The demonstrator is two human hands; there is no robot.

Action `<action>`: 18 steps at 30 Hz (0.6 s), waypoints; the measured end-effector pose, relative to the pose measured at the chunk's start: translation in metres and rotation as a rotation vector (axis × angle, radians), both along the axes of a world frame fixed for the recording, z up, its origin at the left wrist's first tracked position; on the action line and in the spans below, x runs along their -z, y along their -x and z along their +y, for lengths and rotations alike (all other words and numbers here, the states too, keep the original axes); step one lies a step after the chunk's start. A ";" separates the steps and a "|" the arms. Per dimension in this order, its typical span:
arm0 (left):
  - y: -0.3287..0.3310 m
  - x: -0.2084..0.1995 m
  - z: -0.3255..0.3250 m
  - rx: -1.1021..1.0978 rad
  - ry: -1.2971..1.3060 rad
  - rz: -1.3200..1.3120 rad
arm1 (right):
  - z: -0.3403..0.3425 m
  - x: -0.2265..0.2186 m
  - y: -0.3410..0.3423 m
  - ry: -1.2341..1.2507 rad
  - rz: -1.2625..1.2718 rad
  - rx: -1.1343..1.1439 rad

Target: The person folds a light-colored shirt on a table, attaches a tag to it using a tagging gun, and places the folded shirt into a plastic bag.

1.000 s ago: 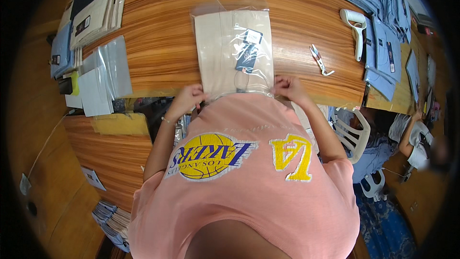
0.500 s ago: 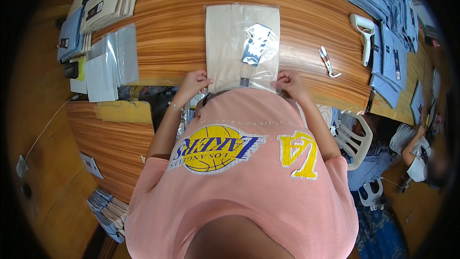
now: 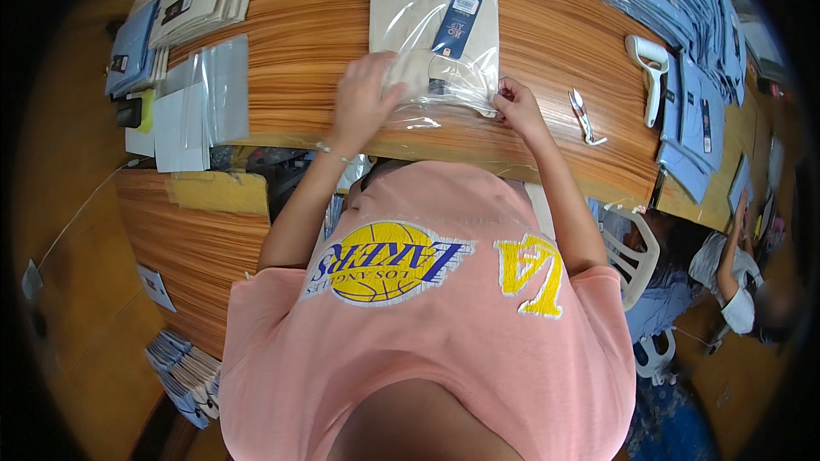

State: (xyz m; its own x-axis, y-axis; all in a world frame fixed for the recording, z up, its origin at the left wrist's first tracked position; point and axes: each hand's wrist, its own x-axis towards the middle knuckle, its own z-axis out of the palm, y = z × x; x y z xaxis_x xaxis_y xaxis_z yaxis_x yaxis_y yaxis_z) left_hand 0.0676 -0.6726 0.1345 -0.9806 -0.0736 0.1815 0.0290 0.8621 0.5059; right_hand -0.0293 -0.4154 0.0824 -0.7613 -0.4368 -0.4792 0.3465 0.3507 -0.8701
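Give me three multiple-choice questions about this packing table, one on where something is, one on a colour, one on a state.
1. Where do the small snips lie?
A. right of the bagged garment
B. on the stack of clear bags
C. on the floor

2. What colour is the folded garment in the clear bag?
A. red
B. beige
C. black

3. What is the left hand doing?
A. hanging off the table
B. holding the scanner
C. pressing on the bag's open end

Answers: 1 A, they lie on the wood beside the right hand. 2 B, beige cloth shows through the plastic. 3 C, its palm lies flat on the plastic.

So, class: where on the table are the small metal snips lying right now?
In the head view, the snips lie on the wooden table, just to the right of the right hand, between it and the white handheld scanner.
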 end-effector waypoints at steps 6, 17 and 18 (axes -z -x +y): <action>-0.016 0.027 0.031 0.307 0.076 -0.092 | -0.020 -0.013 -0.017 0.108 -0.110 0.061; 0.015 0.006 0.035 0.084 -0.110 0.170 | -0.043 -0.098 -0.033 0.480 -0.155 0.004; 0.017 -0.017 0.043 0.010 -0.243 0.288 | -0.037 -0.119 -0.031 0.573 -0.078 -0.008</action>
